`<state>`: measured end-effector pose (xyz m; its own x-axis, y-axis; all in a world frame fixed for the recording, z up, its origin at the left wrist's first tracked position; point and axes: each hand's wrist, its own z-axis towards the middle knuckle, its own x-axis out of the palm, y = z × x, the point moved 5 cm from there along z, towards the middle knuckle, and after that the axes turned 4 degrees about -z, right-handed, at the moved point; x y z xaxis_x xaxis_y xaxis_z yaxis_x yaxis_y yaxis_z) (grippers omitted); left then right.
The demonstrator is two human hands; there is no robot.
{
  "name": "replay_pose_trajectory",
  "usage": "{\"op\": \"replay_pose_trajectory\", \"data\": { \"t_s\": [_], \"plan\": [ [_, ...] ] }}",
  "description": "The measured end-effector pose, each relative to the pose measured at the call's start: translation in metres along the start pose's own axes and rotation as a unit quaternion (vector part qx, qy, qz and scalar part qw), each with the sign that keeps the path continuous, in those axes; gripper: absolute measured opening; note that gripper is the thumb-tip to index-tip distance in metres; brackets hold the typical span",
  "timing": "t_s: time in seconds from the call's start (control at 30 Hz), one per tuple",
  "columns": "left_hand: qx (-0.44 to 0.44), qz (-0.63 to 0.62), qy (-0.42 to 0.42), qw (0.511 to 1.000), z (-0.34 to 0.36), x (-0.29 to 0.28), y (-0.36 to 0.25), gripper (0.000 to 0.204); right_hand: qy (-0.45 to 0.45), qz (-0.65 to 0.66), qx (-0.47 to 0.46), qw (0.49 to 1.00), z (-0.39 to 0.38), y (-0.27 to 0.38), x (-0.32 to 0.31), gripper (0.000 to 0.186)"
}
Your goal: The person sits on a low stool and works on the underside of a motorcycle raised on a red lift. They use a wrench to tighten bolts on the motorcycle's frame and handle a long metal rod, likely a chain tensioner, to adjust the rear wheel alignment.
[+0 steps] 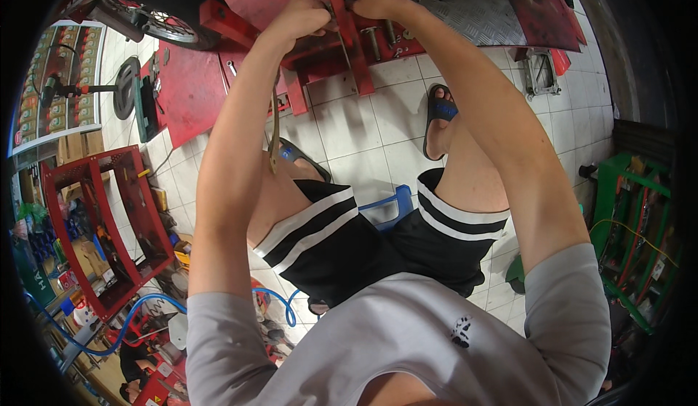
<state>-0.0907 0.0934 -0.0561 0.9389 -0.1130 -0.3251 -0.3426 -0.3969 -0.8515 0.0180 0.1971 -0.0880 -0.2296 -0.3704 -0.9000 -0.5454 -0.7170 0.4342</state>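
Both arms reach forward to a red metal stand at the top of the view. My left hand (305, 19) is closed, its fingers curled beside the left side of an upright red post (349, 38); what lies in them is hidden. On the post's other side my right hand (374, 2) bends its fingers inward around something dark that I cannot make out. Several bolts (372, 42) stand on the red base close below the right hand. A wheel (171, 28) with spokes and a dark tyre is to the left of my left hand.
A red work platform (193, 89) and a patterned metal plate (462, 24) flank the stand. On the left are a red metal frame (94, 231) and a blue hose (120, 337). A green rack (632, 231) stands right. My sandalled feet rest on white tiles (392, 115).
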Motion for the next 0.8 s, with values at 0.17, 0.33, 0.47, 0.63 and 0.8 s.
{"op": "replay_pose_trajectory", "data": {
  "t_s": [0.17,0.33,0.47,0.63,0.8],
  "plan": [
    [0.032,-0.04,-0.034,0.998,0.0,0.005,-0.006,0.023,-0.008,0.023,0.011,1.0,0.009,-0.026,0.013,0.036],
    [0.001,0.03,-0.017,0.999,-0.003,0.003,-0.008,0.027,0.029,0.12,0.045,0.991,0.004,-0.02,0.008,0.029],
    [0.014,0.197,-0.012,0.98,0.01,-0.007,0.009,0.03,0.054,0.076,0.061,0.994,0.004,-0.013,0.002,0.034],
    [0.029,0.004,0.104,0.994,-0.027,-0.02,0.012,0.031,0.117,0.04,0.071,0.99,-0.005,0.007,0.005,0.039],
    [0.012,-0.06,0.182,0.981,-0.084,-0.062,-0.021,0.04,0.259,0.174,0.186,0.932,-0.03,-0.044,0.054,0.04]
  ]
}}
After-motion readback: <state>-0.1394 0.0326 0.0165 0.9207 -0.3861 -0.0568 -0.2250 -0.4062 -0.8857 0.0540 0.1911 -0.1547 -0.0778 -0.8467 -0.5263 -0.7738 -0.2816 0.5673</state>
